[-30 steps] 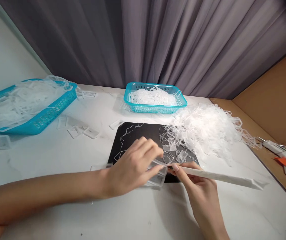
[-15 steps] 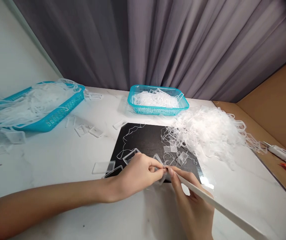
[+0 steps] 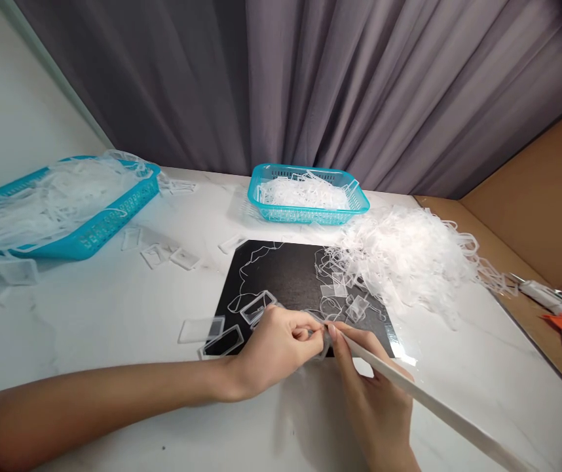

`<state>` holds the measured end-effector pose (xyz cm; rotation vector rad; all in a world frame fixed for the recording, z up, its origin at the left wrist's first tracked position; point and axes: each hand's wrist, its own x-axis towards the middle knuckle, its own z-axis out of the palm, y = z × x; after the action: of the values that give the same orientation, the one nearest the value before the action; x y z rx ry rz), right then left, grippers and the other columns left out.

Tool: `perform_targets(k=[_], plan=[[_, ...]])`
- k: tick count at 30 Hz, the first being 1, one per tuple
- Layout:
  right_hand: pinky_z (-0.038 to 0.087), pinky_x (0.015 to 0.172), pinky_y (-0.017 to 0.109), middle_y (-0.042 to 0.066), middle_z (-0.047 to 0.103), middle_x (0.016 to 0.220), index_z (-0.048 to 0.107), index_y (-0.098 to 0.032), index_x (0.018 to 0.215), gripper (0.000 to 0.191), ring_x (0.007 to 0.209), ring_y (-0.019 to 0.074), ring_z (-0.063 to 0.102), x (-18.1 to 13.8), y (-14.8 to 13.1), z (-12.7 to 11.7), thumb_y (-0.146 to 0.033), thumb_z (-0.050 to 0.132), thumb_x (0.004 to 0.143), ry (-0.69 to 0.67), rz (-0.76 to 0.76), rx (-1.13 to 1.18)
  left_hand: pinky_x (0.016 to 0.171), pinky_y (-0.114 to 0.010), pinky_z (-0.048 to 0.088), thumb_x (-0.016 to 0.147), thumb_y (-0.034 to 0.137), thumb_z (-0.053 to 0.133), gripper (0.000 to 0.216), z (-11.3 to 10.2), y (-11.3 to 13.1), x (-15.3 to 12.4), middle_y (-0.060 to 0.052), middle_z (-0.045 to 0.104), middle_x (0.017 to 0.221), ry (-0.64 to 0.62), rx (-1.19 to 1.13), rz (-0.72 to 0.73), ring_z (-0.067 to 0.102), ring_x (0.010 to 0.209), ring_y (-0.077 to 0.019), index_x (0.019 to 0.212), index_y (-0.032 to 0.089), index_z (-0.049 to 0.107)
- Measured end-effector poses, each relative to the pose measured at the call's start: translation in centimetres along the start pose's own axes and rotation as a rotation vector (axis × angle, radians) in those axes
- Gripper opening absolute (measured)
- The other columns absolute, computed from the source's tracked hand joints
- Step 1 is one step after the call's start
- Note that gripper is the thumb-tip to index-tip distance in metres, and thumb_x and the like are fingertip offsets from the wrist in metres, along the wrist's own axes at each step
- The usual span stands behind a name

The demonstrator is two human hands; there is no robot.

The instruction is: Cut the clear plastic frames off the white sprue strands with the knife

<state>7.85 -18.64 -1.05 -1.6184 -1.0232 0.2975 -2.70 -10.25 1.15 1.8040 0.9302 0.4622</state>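
Over the black mat (image 3: 295, 269), my two hands meet fingertip to fingertip. My left hand (image 3: 283, 344) is closed in a pinch on a transparent plastic piece (image 3: 321, 355), mostly hidden behind the fingers. A long, flat, whitish stick (image 3: 438, 410) runs through my right hand (image 3: 372, 387), whose thumb and forefinger grip it close to its tip, against the left fingertips. What the tip touches is hidden. Left of my hands lie transparent rectangular frames (image 3: 223, 341) and a flat transparent piece (image 3: 197, 330). Small transparent pieces with thin loops (image 3: 358, 308) lie beyond the right hand.
A blue basket (image 3: 305, 215) of thin white plastic pieces stands at the back, and another full blue basket (image 3: 109, 229) at left. A big pile of white plastic loops (image 3: 409, 262) is heaped at right. Beyond the table's right edge lies a white glue gun (image 3: 551, 301).
The plastic piece between my hands has turned and now shows less above the fingers. My grips are the same. The whole view has shifted slightly.
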Motion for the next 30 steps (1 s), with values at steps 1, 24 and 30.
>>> perform_targets(k=[1, 24, 30], plan=[[0.051, 0.052, 0.026, 0.005, 0.071, 0.082, 0.068, -0.022, 0.083, 0.012, 0.071, 0.0188, 0.065, 0.0, 0.1, 0.0, -0.027, 0.057, 0.083, -0.009, 0.005, 0.0, 0.044, -0.021, 0.025, 0.076, 0.022, 0.05, 0.022, 0.1, -0.1, 0.0, 0.007, 0.025, 0.045, 0.004, 0.018, 0.014, 0.025, 0.045, -0.0073, 0.063, 0.014, 0.066], [0.049, 0.049, 0.025, 0.006, 0.07, 0.086, 0.068, -0.021, 0.085, 0.015, 0.077, 0.0194, 0.065, 0.3, 0.4, -0.2, -0.03, 0.056, 0.084, -0.043, 0.04, 0.061, 0.04, -0.022, 0.024, 0.08, 0.033, 0.051, 0.029, -0.7, -0.4, 0.5, 0.007, 0.031, 0.039, -0.102, -0.034, -0.098, 0.028, 0.038, -0.0076, 0.063, 0.015, 0.066], [0.047, 0.049, 0.021, 0.006, 0.07, 0.088, 0.068, -0.021, 0.086, 0.017, 0.08, 0.0184, 0.064, 0.3, 0.1, -0.4, -0.033, 0.057, 0.083, -0.095, 0.151, 0.115, 0.042, -0.023, 0.023, 0.08, 0.037, 0.05, 0.033, -1.4, -0.1, 0.8, 0.007, 0.034, 0.037, -0.184, -0.2, -0.207, 0.026, 0.038, -0.0074, 0.065, 0.014, 0.068]])
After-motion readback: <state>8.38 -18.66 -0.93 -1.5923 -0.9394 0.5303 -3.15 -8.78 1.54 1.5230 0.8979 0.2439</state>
